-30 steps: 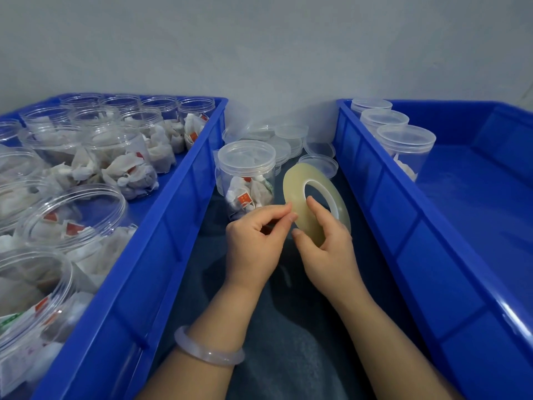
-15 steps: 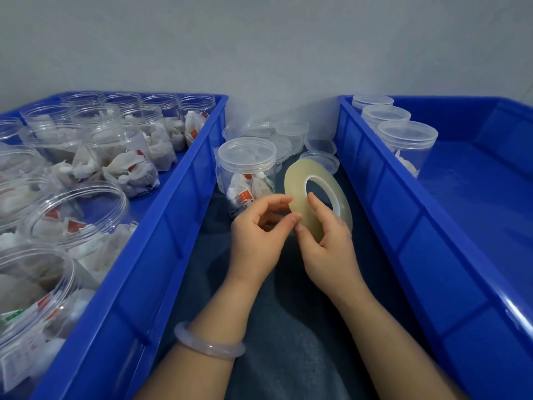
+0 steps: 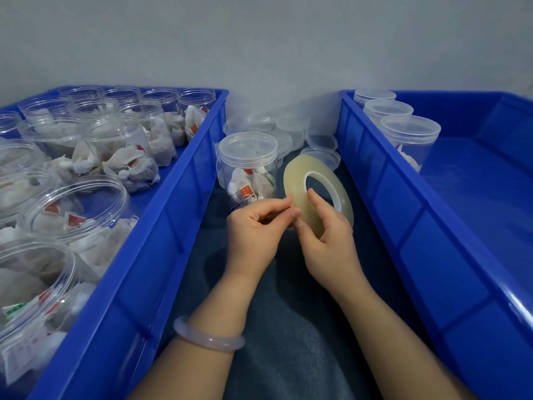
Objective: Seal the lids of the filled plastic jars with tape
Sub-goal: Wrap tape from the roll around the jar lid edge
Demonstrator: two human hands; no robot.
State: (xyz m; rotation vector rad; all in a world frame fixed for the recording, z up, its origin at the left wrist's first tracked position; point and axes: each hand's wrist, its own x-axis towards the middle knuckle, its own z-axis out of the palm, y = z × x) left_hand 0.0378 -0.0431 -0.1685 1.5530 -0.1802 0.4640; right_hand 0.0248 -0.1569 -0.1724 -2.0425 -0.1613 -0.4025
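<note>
Tape roll [image 3: 295,180] stands upright on edge at centre, at 4 o'clock of lidded jar [image 3: 248,166], between two blue bins.

Right hand [image 3: 331,241]: forearm in from 5 o'clock, thumb and forefinger curled round roll's lower rim, holding it.

Left hand [image 3: 253,226]: forearm in from 7 o'clock (pale bracelet [image 3: 207,339] on wrist), fingers curled, thumb and forefinger tips pinching roll's 9 o'clock edge. Whether loose tape end lies between them, cannot tell.

Left bin [image 3: 173,197], 9 o'clock: open jars [image 3: 72,209] of white sachets.

Right bin [image 3: 403,212], 3 o'clock: three capped jars [image 3: 409,137] in far corner.

Loose lids [image 3: 320,157] at 12 o'clock.
</note>
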